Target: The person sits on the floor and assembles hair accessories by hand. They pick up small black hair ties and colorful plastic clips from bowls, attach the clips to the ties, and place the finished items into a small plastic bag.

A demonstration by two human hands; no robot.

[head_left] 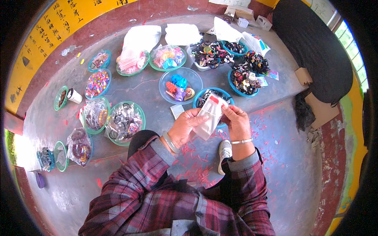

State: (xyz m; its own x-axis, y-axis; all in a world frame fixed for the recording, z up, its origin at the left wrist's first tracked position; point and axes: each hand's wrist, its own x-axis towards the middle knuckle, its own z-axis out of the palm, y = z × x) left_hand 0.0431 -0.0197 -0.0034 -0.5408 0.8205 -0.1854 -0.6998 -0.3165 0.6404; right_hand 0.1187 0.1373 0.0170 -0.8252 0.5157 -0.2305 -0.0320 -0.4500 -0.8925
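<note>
Between my two hands is a small whitish plastic bag (207,125) with a red strip along its upper end. My left hand (184,126) pinches the bag's left side between thumb and fingers. At the upper right corner, near the red strip, the closed fingers of my right hand (237,122) grip it. The bag is tilted, and I cannot make out what is inside. Just behind it stands a blue basin (196,103) of dark bands, partly hidden by the bag and my right hand. A small white card (177,111) lies left of that basin.
Several bowls stand around, including a clear basin (162,91) with colourful hair clips, a bowl of beads (97,83) and a bowl of bagged hair ties (126,122). White sacks (142,37) lie at the back. Red scraps (199,169) litter the floor near my shoe (225,151).
</note>
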